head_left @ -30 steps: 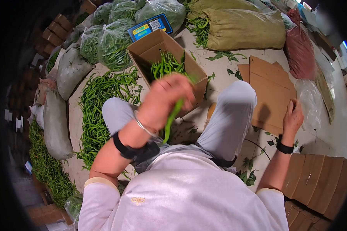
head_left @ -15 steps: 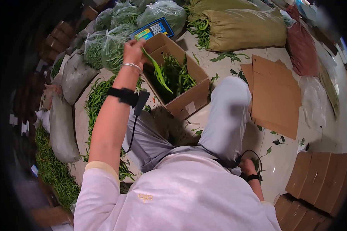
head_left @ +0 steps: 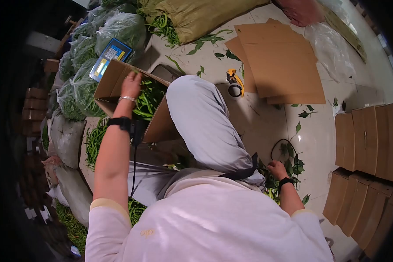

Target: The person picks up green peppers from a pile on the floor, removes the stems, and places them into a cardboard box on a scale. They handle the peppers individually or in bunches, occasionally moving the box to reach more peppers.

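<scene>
My left hand (head_left: 131, 85), wearing a bracelet, is inside the top of an open cardboard box (head_left: 161, 124). Its fingers are closed, and a bit of green chili pepper (head_left: 136, 70) shows at the fingertips. Long green chili peppers (head_left: 149, 98) fill much of the box beside the hand. On my other side, my right hand (head_left: 277, 169) is low by my hip with its fingers loosely apart and nothing visible in them. Leafy green sprigs (head_left: 298, 166) lie on the floor close to it, and a black cable (head_left: 273, 148) loops nearby.
A blue-framed digital scale display (head_left: 113, 52) stands behind the box, beside clear bags of green produce (head_left: 122, 32). Flat cardboard sheets (head_left: 288, 65) and a yellow-and-black tool (head_left: 235, 83) lie ahead. Stacked cartons (head_left: 367, 137) stand at right; a tan sack (head_left: 205, 17) lies at the back.
My left hand has gone down into the box with the pepper it held up. My right hand has come more into view, fingers looser. The view has turned to the right.
</scene>
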Available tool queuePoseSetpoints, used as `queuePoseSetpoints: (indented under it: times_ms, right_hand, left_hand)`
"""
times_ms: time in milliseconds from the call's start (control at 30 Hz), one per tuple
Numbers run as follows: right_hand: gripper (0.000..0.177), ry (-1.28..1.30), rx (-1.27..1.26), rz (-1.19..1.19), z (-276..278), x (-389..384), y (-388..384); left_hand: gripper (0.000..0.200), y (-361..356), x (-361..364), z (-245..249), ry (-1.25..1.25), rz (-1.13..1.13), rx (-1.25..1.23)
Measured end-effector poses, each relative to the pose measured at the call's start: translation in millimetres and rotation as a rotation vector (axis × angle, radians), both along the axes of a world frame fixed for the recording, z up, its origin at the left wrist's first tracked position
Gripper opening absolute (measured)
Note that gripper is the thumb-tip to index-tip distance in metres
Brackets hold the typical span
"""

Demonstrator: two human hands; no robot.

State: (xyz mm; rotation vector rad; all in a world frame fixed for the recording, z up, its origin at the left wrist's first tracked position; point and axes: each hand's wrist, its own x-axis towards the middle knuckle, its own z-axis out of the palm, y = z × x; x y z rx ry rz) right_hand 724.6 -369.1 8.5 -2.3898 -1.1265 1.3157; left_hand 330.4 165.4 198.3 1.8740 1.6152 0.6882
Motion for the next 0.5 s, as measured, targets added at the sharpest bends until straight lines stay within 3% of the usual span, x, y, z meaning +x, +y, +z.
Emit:
queuePoseSetpoints:
  times_ms: [100, 233, 300, 333, 400, 433, 500]
  right_hand:
    - [0.032, 0.046, -0.003, 0.033, -11.5, -0.4, 2.2]
    - [0.032, 0.046, 0.007, 0.139, -11.1, 6.5, 31.4]
    - [0.033, 0.034, 0.028, 0.157, -16.3, 13.1, 48.5]
    - [0.033, 0.021, 0.054, 0.175, -18.9, 16.6, 58.0]
    - [0.033, 0.006, 0.084, 0.201, -21.5, 22.6, 78.3]
    - [0.034, -0.011, 0.118, 0.226, -20.0, 24.5, 89.8]
    - [0.034, -0.006, 0.104, 0.229, -15.7, 27.0, 109.2]
  left_hand:
    - [0.032, -42.0, 7.7, 76.2, -0.386, 0.174, -0.096]
    - [0.026, -74.9, -15.5, 123.0, -0.458, 0.117, 0.323]
    - [0.027, -101.9, -9.9, 142.6, -0.452, 0.064, 0.557]
    - [0.027, -113.6, -2.7, 150.5, -0.449, 0.066, 0.554]
    - [0.026, -131.1, 9.2, 159.2, -0.292, -0.007, 0.857]
    - [0.026, -133.5, 5.9, 152.3, -0.288, -0.004, 0.853]
    - [0.027, -137.1, -2.6, 129.3, 0.011, -0.093, 0.861]
